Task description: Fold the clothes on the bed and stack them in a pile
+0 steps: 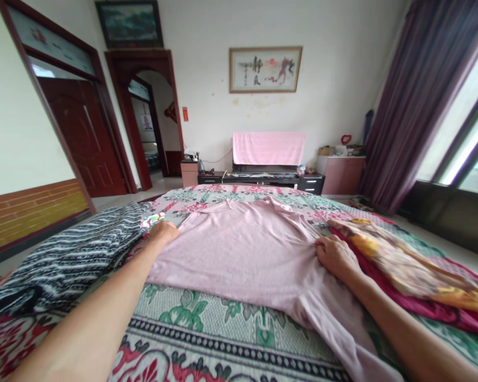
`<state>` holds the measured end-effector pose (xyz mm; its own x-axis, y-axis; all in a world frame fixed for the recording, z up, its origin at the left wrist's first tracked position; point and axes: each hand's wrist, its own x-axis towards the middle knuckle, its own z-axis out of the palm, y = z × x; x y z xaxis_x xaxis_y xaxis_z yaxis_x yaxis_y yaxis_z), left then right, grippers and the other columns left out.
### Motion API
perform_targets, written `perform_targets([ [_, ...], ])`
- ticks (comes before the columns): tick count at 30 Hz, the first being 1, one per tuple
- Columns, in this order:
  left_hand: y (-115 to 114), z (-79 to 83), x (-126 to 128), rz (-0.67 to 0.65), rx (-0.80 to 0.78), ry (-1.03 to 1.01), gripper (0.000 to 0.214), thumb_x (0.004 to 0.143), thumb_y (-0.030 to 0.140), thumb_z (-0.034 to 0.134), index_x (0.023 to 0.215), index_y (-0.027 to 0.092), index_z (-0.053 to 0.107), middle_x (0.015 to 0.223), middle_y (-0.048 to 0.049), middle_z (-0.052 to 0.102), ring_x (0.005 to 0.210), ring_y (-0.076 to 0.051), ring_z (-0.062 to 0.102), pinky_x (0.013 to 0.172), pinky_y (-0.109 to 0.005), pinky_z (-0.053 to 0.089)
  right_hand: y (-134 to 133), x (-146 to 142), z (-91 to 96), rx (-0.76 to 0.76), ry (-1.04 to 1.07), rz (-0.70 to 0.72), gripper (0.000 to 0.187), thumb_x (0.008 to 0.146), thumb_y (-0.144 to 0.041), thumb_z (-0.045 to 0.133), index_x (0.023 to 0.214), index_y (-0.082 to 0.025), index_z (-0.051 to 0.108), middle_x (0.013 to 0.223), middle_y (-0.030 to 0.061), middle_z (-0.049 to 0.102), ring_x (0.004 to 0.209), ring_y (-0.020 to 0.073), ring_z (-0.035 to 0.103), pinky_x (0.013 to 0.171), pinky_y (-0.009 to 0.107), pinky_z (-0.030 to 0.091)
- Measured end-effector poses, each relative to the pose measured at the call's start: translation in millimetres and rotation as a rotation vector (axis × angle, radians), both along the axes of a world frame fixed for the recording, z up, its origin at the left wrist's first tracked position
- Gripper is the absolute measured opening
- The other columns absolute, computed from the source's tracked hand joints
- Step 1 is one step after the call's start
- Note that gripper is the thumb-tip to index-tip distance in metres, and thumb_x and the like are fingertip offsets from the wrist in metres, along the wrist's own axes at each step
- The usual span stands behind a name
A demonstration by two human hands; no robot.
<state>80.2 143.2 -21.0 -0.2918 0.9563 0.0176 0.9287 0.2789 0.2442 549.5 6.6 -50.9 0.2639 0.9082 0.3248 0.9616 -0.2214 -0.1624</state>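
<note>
Pink shirt (239,249) spread flat on a patterned cover (258,329), left hand (164,234) closed on its left edge, right hand (336,253) pinching its right side, bare cover along the near edge, striped cloth (83,249) beyond the left.

A room in a home — flowered cover (183,313), framed wall picture (266,70), purple curtain (406,101), red panelled door (79,127).

Soft daylight reaches me from the window (467,154) on the right, its panes washed nearly white, while the purple curtain (411,101) beside it looks dark. Shadows are faint. Wide-angle distortion tilts the red-brown door (79,132) at left; the outer edges smear slightly.
</note>
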Motion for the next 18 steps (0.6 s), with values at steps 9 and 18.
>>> perform_targets([
  [9,9,-6.4,-7,0.072,0.024,0.029,0.03,0.07,0.032,0.055,0.091,0.019,0.072,0.105,-0.0143,0.068,0.095,-0.03,0.063,0.071,-0.035,0.048,3,11,2.1,-0.01,0.006,0.065,0.028,0.079,-0.022,0.045,0.093,-0.017,0.069,0.097,0.0107,0.062,0.09,0.0222,0.06,0.082,0.03,0.04],
  [18,-2,-24.3,6,-0.273,0.22,0.178,0.038,0.079,0.016,0.045,0.108,0.023,0.068,0.116,-0.0104,0.061,0.112,-0.029,0.05,0.087,-0.036,0.042,2,8,0.8,-0.006,0.013,0.039,0.029,0.08,-0.023,0.044,0.094,-0.018,0.069,0.099,0.0116,0.062,0.091,0.0228,0.06,0.082,0.03,0.041],
])
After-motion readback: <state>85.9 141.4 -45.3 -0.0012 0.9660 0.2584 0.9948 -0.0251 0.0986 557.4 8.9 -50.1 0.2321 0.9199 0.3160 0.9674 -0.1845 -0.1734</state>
